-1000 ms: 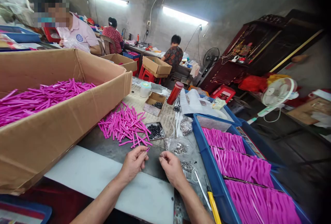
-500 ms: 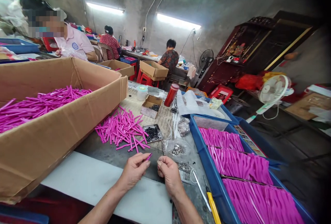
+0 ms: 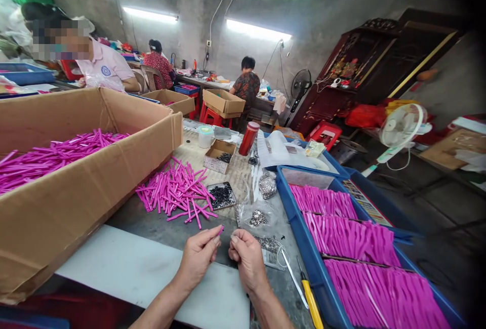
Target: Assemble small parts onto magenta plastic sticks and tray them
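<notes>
- The person's left hand [image 3: 199, 254] is over the near edge of the tabletop [image 3: 142, 223], thumb and forefinger in a narrow pinch on a pink strip [image 3: 220, 230]; only the strip's tip shows above the fingers.
- The right hand [image 3: 246, 253] is just beside it, apart from the strip, its fingers curled and thumb against forefinger; whether something small sits in that pinch, one cannot tell.
- A white board [image 3: 132, 268] lies along the tabletop's near edge, partly below both hands.
- Beyond the left hand, toward the middle of the tabletop, a loose pile of pink strips [image 3: 172, 187] spreads out, with a shallow tray [image 3: 225, 206] of small black pieces near its right side.
- A clear bag [image 3: 270, 213] with small metal pieces lies beyond the right hand.
- Nearer the tabletop's right edge lies a yellow-handled tool [image 3: 312, 302], beside a blue bin [image 3: 312, 260] where more strips stand in three rows.
- A big cardboard box [image 3: 87, 192], also holding pink strips, takes up the left side.
- Toward the far edge stand a small carton [image 3: 215, 163], a lidded tub [image 3: 205, 138] and a red flask [image 3: 248, 140].
</notes>
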A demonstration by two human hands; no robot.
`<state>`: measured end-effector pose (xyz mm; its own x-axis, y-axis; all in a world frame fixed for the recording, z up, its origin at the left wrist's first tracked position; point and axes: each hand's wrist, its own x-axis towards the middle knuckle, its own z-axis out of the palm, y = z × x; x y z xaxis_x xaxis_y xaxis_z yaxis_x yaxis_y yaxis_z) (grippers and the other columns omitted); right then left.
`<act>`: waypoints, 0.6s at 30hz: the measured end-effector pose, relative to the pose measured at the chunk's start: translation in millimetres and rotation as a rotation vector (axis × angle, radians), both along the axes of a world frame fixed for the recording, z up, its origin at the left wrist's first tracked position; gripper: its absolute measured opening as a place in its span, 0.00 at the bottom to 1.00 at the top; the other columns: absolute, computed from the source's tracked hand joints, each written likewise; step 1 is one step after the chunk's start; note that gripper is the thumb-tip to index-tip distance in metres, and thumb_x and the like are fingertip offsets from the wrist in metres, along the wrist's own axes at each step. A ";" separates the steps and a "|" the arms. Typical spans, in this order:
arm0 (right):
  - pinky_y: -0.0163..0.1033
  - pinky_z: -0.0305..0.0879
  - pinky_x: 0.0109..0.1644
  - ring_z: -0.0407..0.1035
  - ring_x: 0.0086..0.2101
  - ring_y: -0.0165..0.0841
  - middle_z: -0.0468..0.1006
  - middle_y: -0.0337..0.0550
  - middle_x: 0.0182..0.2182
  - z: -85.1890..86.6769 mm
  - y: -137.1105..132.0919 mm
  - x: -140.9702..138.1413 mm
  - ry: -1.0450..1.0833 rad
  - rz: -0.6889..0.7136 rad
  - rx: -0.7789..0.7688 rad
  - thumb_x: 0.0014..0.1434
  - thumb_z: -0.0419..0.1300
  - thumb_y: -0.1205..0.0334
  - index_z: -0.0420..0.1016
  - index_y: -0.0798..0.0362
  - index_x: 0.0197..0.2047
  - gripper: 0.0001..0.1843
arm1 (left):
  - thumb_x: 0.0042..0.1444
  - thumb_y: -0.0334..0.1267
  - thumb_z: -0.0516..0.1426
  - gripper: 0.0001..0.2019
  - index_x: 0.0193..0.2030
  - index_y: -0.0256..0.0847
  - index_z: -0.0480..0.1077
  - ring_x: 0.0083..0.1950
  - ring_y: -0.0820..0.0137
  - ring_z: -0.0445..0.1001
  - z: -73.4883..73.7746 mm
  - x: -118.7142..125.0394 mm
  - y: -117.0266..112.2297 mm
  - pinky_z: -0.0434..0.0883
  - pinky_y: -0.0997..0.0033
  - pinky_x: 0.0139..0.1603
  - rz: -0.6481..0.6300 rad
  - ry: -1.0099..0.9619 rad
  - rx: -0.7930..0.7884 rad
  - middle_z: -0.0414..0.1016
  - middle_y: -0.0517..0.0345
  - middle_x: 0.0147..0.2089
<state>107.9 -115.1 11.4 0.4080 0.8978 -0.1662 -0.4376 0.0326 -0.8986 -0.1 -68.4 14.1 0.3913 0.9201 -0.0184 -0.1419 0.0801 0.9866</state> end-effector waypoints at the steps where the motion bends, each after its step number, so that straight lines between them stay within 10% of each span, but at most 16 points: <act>1: 0.29 0.40 0.18 0.47 0.14 0.19 0.57 0.28 0.13 0.0 -0.3 -0.7 0.008 -0.002 0.004 0.42 0.58 0.62 0.62 0.56 0.23 0.08 | 0.43 0.36 0.55 0.15 0.38 0.33 0.73 0.15 0.81 0.56 -0.9 0.7 -0.9 0.55 0.82 0.13 -0.001 -0.013 0.001 0.64 0.61 0.20; 18: 0.30 0.40 0.20 0.45 0.15 0.21 0.55 0.28 0.12 8.7 -1.3 -5.0 0.115 -0.005 0.044 0.43 0.59 0.59 0.60 0.55 0.22 0.10 | 0.47 0.34 0.52 0.15 0.41 0.34 0.72 0.18 0.80 0.55 6.3 3.7 -11.2 0.58 0.78 0.18 -0.073 0.035 0.153 0.55 0.65 0.20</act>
<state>102.9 -116.4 20.1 0.3926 0.9033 -0.1729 -0.5377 0.0730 -0.8399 3.5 -79.5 20.4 0.4586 0.8825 0.1048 -0.1061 -0.0627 0.9924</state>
